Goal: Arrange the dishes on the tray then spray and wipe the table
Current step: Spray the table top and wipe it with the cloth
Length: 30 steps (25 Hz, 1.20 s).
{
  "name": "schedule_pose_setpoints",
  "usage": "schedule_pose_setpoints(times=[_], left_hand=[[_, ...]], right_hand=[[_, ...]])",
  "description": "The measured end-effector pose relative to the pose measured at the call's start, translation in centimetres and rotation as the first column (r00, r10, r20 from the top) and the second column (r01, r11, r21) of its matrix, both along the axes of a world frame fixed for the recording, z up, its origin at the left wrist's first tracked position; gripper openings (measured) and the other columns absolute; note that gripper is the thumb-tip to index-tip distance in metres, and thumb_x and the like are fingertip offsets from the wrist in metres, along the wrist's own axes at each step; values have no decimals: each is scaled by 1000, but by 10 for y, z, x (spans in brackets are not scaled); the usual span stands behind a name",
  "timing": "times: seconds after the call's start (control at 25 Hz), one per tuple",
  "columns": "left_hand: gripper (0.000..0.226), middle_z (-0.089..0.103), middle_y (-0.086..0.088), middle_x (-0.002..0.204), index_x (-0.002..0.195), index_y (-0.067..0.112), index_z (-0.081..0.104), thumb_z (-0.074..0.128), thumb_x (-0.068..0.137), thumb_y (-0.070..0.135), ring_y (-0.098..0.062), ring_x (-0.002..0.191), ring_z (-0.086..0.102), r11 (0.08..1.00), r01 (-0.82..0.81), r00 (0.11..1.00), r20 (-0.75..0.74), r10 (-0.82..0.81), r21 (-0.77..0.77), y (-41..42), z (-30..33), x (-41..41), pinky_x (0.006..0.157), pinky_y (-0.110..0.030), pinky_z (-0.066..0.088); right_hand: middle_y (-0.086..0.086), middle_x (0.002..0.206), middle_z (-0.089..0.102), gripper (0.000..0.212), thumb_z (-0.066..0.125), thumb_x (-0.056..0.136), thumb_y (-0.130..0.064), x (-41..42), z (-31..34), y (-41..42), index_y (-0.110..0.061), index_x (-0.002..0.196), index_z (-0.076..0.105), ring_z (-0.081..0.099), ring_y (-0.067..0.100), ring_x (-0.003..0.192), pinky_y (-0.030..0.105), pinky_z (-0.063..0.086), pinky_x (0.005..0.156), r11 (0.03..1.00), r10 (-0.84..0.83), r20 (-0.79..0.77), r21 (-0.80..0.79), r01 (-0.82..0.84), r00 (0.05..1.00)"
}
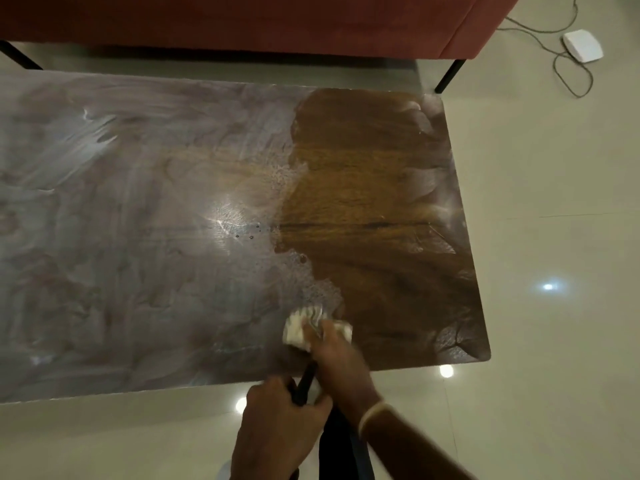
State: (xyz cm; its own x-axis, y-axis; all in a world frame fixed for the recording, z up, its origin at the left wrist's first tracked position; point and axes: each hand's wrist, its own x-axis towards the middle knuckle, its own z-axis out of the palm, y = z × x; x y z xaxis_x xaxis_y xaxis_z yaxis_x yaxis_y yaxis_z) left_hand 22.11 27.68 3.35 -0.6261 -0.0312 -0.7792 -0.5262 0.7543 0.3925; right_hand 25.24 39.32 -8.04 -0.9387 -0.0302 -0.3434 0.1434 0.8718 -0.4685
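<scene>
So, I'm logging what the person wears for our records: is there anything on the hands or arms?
Both hands are bare, no gloves, and no sleeves show. The right hand has a pale bangle at the wrist. The left hand has nothing visible on it.

No text, label, brand, number or sign can be read anywhere in this view.

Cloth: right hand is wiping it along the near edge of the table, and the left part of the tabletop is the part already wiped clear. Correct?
Not quite. The head view shows the right hand on the cloth near the near edge of the table, but the clear wood is the right part of the tabletop; the left part carries a hazy, smeared film.
</scene>
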Motion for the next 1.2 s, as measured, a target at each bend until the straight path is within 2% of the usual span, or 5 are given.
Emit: schedule_pose_setpoints(times=[0.2, 0.44, 0.68, 0.92, 1.2], left_hand=[[33, 61, 2, 82, 80, 20, 61, 75, 67, 47, -10, 70, 59, 998, -59, 997, 39, 60, -27, -31, -2, -5, 61, -24, 46], [39, 61, 5, 68, 64, 21, 60, 70, 60, 58, -8, 63, 57, 990, -131, 991, -23, 132, 52, -37, -4, -16, 55, -23, 40], [35, 51, 12, 51, 60, 25, 53, 77, 73, 47, -5, 52, 57, 987, -28, 950, -304, 76, 159, -52, -6, -13, 49, -13, 37], [24, 67, 22, 66, 82, 36, 65, 80, 68, 48, 4, 62, 65, 941, -107, 880, -410, 240, 322, -51, -16, -4, 59, -5, 48], [48, 52, 7, 42, 49, 18, 51, 79, 72, 49, -10, 45, 54, 960, -222, 933, -248, 260, 173, -57, -14, 0, 48, -14, 41]], right_hand=[[12, 133, 46, 45, 49, 95, -9, -20, 3, 57, -17, 139, 50, 60, 28, 106, 37, 55, 86, 857, -454, -95, 226, 463, 886], [11, 154, 29, 60, 47, 96, -14, -6, 1, -31, -24, 152, 27, 46, 29, 130, 39, 49, 96, 995, -10, -14, 97, 12, 1000], [15, 130, 46, 46, 54, 92, -7, -31, 2, 50, -17, 137, 53, 60, 37, 100, 42, 52, 81, 848, -433, -86, 300, 438, 897], [7, 140, 49, 49, 49, 96, -13, -22, -3, -32, -27, 142, 43, 55, 28, 117, 46, 52, 90, 982, 185, -55, -32, -187, 981], [13, 129, 48, 44, 54, 95, -9, -84, 0, 37, -16, 138, 53, 59, 33, 105, 43, 54, 83, 946, -194, -103, 244, 214, 975]])
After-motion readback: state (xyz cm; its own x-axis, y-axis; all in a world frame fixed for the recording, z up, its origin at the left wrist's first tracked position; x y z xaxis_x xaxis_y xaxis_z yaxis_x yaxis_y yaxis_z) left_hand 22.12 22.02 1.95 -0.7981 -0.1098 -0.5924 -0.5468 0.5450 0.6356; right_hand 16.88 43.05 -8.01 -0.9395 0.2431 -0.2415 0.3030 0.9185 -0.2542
